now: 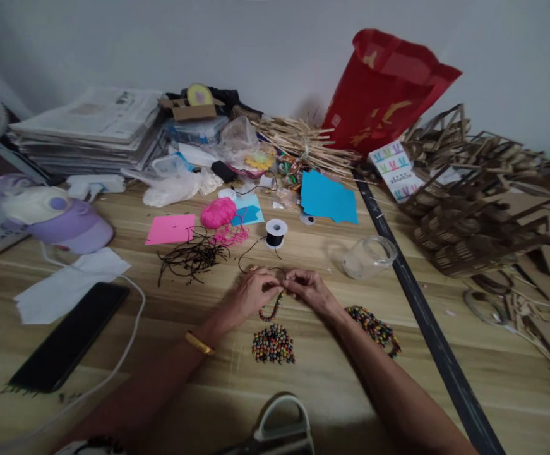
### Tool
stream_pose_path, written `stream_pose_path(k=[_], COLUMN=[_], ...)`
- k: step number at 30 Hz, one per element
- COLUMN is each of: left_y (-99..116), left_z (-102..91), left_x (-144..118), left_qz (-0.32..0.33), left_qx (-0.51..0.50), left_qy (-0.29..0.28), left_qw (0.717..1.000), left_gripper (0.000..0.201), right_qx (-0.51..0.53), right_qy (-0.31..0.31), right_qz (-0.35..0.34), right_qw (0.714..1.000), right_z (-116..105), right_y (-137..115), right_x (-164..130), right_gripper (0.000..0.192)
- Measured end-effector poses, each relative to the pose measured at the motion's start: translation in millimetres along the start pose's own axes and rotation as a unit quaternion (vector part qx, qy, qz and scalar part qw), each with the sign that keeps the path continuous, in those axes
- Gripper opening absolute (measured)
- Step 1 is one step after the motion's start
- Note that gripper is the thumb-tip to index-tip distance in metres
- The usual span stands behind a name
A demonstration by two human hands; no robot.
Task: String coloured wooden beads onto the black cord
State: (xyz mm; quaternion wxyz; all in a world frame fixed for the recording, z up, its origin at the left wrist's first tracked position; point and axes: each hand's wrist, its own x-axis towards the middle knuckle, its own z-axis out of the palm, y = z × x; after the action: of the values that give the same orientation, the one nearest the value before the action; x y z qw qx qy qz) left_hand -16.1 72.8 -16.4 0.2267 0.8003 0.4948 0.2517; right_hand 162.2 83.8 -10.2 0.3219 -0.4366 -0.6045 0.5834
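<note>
Close together over the middle of the table, my left hand [256,292] and my right hand [309,287] both pinch a thin black cord [275,270]. A short string of colourful beads [271,313] hangs in a loop below my fingertips. Just nearer to me lies a pile of loose multicoloured beads [273,345]. Finished-looking bead strands [374,327] lie beside my right forearm. Beyond my hands stands a white spool of black cord [275,234]. A tangle of cut black cords [193,256] rests to the left. My fingers hide the cord's ends.
Scissors [284,420] lie at the near edge. A glass jar [368,258] is on its side at right, near woven baskets [459,234]. A phone [69,338] and white cable lie left. Pink yarn [218,213], blue paper [329,197] and a red bag [388,95] are farther back.
</note>
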Motion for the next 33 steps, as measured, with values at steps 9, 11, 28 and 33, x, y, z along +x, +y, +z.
stream_pose_path(k=[9, 11, 28, 33], left_y=[7.1, 8.4, 7.5, 6.6], left_z=[-1.9, -3.1, -5.7, -5.3], left_x=[-1.1, -0.9, 0.9, 1.7], left_qz=[-0.015, -0.022, -0.037, -0.051], left_qx=[0.012, 0.007, -0.027, -0.067], left_qy=[-0.021, -0.023, -0.024, -0.021], left_qw=[1.0, 0.999, 0.999, 0.996], left_gripper=[0.008, 0.007, 0.005, 0.009], right_qx=[0.028, 0.038, 0.006, -0.006], right_qy=[0.001, 0.0, -0.007, -0.006], right_qz=[0.011, 0.012, 0.034, 0.04], right_qw=[1.0, 0.999, 0.999, 0.999], right_z=[0.0, -0.3, -0.6, -0.8], right_y=[5.8, 6.4, 3.2, 0.5], right_x=[1.9, 1.9, 2.5, 1.7], right_gripper=[0.038, 0.038, 0.04, 0.041])
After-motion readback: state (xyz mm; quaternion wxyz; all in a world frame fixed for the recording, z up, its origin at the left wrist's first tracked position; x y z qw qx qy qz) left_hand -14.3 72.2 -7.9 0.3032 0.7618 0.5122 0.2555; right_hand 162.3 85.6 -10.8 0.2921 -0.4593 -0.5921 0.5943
